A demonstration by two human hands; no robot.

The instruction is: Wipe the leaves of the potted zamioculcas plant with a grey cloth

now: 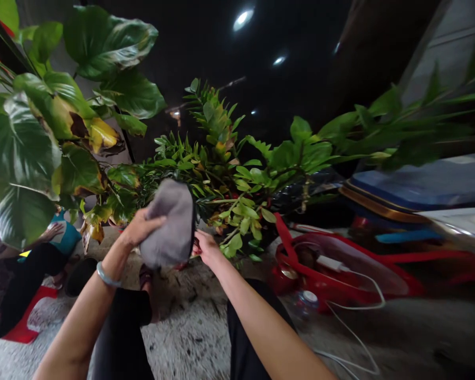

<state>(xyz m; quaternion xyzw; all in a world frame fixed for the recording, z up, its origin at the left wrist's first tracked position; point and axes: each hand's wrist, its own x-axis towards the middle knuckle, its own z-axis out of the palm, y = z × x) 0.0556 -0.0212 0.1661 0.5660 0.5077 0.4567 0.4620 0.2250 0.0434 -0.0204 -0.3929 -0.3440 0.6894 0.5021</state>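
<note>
- The soft grey cloth item with a dark edge (169, 224) is held at 8 o'clock, above the floor (190, 338).
- Its 9 o'clock side is clamped by the left hand (144, 228), apparently for support.
- Its 4 o'clock edge is met by the right hand (206, 248), perhaps for steadying; whether it is gripped cannot be told.
- At 4 o'clock, a white block-shaped device (329, 263) is contained by the red bag (340, 290).

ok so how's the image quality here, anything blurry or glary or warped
Head view: plants and blue case at right smeared, apparently by motion; gray cloth item slightly soft; bright spots glare on the dark surface behind; arms look stretched toward the bottom corners, like wide-angle distortion
</note>
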